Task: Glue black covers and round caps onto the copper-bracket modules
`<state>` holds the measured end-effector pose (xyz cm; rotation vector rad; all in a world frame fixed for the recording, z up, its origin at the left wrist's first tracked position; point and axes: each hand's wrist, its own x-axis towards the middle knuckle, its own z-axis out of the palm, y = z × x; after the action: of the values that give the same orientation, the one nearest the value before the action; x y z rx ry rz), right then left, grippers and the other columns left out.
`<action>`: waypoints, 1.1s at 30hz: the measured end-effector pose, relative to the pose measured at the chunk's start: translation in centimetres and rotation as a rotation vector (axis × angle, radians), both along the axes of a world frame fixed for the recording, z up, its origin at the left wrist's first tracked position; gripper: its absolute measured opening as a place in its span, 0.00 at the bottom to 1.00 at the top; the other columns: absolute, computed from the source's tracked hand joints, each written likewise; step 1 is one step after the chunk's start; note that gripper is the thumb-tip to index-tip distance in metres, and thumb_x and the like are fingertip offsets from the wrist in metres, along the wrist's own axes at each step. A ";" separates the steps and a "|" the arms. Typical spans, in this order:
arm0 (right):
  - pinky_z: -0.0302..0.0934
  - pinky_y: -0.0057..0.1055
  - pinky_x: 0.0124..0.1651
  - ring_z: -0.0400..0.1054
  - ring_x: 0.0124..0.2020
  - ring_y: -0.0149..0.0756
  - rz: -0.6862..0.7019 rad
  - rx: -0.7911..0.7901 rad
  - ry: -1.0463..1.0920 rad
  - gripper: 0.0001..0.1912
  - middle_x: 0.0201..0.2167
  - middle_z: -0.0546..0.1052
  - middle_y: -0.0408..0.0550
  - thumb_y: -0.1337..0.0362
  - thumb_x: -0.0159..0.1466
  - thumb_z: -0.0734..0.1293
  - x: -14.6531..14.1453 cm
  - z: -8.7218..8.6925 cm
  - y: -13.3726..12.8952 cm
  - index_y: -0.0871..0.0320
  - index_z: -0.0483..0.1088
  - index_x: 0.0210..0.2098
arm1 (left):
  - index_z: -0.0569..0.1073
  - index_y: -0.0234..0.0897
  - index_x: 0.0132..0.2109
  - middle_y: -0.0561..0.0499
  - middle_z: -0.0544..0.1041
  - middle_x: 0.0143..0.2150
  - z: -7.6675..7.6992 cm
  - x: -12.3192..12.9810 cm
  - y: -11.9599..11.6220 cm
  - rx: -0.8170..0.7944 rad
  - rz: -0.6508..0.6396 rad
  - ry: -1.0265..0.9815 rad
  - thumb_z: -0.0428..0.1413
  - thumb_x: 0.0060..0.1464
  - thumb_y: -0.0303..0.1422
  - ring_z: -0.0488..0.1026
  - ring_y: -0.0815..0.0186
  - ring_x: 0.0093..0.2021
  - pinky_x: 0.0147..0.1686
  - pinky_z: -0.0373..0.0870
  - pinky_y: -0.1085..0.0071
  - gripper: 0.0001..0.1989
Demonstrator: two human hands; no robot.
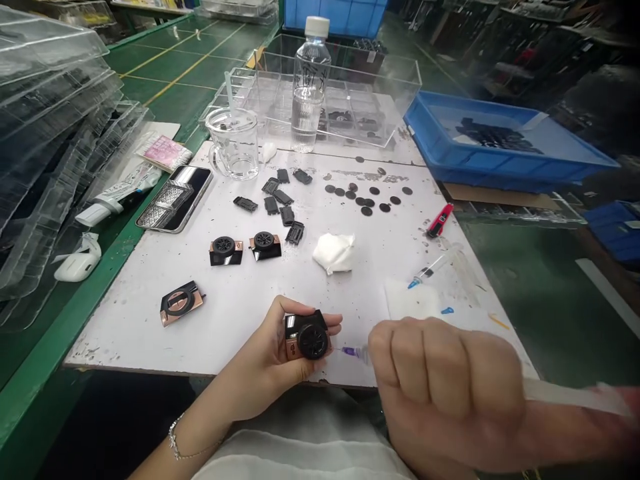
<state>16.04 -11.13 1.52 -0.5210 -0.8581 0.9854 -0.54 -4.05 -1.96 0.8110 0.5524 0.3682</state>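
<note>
My left hand (273,353) grips a small black and copper part with a round spoked dial (313,340), near the table's front edge. Closed in a fist, my right hand (445,380) holds a syringe with a purple needle tip (351,352); the fist hides most of the barrel. The thin needle points left and reaches the part's right edge; whether it touches I cannot tell. Two similar dial parts (225,250) (265,245) lie farther back on the table. A copper and black piece with an open ring (182,302) rests at the left.
Small black pieces (271,205) and black discs (368,202) lie mid-table near a crumpled tissue (334,253). At right are a red cutter (440,221), a blue-tipped syringe (435,265) and a blue bin (510,160). A glass mug (235,150), bottle (307,93) and phone (175,199) stand or lie behind.
</note>
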 end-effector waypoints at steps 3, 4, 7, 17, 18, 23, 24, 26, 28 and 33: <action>0.41 0.31 0.17 0.37 0.10 0.25 0.170 0.057 0.209 0.29 0.09 0.46 0.34 0.46 0.69 0.53 -0.1 -0.1 1.9 0.56 0.47 0.17 | 0.61 0.43 0.48 0.47 0.73 0.60 -0.1 0.2 0.1 0.009 -0.014 0.002 0.58 0.59 0.23 0.69 0.63 0.60 0.55 0.68 0.66 0.16; 0.41 0.31 0.16 0.37 0.10 0.25 0.182 0.039 0.241 0.29 0.09 0.45 0.34 0.44 0.67 0.54 -0.2 -0.1 2.2 0.56 0.47 0.17 | 0.61 0.43 0.48 0.47 0.73 0.60 -0.1 0.2 0.2 0.018 -0.015 0.002 0.58 0.59 0.23 0.70 0.63 0.60 0.53 0.68 0.67 0.16; 0.41 0.31 0.16 0.37 0.10 0.26 0.137 0.024 0.286 0.27 0.09 0.44 0.34 0.45 0.64 0.54 -0.3 -0.1 2.5 0.55 0.45 0.17 | 0.60 0.44 0.48 0.47 0.73 0.60 -0.3 0.3 0.2 0.047 -0.019 0.012 0.57 0.60 0.23 0.72 0.63 0.58 0.49 0.69 0.69 0.16; 0.41 0.30 0.16 0.37 0.11 0.26 0.124 0.025 0.328 0.25 0.10 0.45 0.35 0.46 0.64 0.50 -0.4 -0.7 2.5 0.55 0.43 0.18 | 0.60 0.44 0.49 0.46 0.72 0.60 -0.4 0.2 0.1 0.058 -0.019 0.034 0.57 0.59 0.22 0.72 0.64 0.57 0.48 0.68 0.71 0.17; 0.40 0.30 0.16 0.37 0.11 0.26 0.124 0.027 0.332 0.25 0.10 0.45 0.35 0.46 0.64 0.50 -0.4 -0.7 2.5 0.55 0.43 0.18 | 0.60 0.43 0.49 0.46 0.72 0.60 -0.4 0.2 0.1 0.059 -0.016 0.036 0.57 0.59 0.22 0.72 0.64 0.57 0.47 0.68 0.72 0.17; 0.41 0.29 0.16 0.38 0.11 0.26 0.128 0.041 0.334 0.25 0.10 0.45 0.35 0.46 0.64 0.49 -0.4 -1.1 2.4 0.55 0.43 0.18 | 0.60 0.43 0.49 0.46 0.72 0.61 -0.6 0.2 0.2 0.065 -0.015 0.015 0.57 0.59 0.23 0.72 0.64 0.56 0.46 0.68 0.72 0.17; 0.41 0.29 0.16 0.38 0.11 0.26 0.130 0.040 0.334 0.25 0.10 0.45 0.35 0.46 0.65 0.49 -0.4 -1.1 2.4 0.55 0.44 0.18 | 0.60 0.43 0.49 0.46 0.71 0.61 -0.6 0.2 0.2 0.065 -0.016 0.013 0.57 0.59 0.22 0.72 0.64 0.56 0.46 0.68 0.72 0.17; 0.41 0.29 0.16 0.38 0.11 0.26 0.124 0.030 0.329 0.26 0.09 0.45 0.35 0.46 0.65 0.49 -0.4 -1.2 2.5 0.55 0.44 0.18 | 0.60 0.44 0.49 0.46 0.72 0.61 -0.7 0.2 0.2 0.066 -0.021 0.014 0.57 0.59 0.22 0.73 0.65 0.55 0.45 0.69 0.73 0.17; 0.42 0.29 0.16 0.38 0.11 0.26 0.110 0.020 0.317 0.26 0.09 0.45 0.35 0.46 0.65 0.48 -0.3 -1.1 2.7 0.55 0.44 0.18 | 0.60 0.43 0.49 0.45 0.72 0.61 -0.7 0.2 0.2 0.065 -0.022 0.014 0.57 0.59 0.22 0.74 0.65 0.54 0.43 0.69 0.74 0.18; 0.43 0.30 0.16 0.39 0.10 0.26 0.080 -0.063 0.097 0.29 0.08 0.45 0.35 0.41 0.64 0.49 -0.5 -1.1 2.0 0.55 0.46 0.17 | 0.60 0.43 0.49 0.43 0.71 0.61 -0.2 0.3 0.2 0.057 -0.005 0.048 0.58 0.59 0.23 0.72 0.60 0.57 0.47 0.69 0.69 0.17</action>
<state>15.51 -9.13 0.37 -0.4913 -0.7675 1.1053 -0.24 -3.88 -2.17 0.8773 0.5869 0.3622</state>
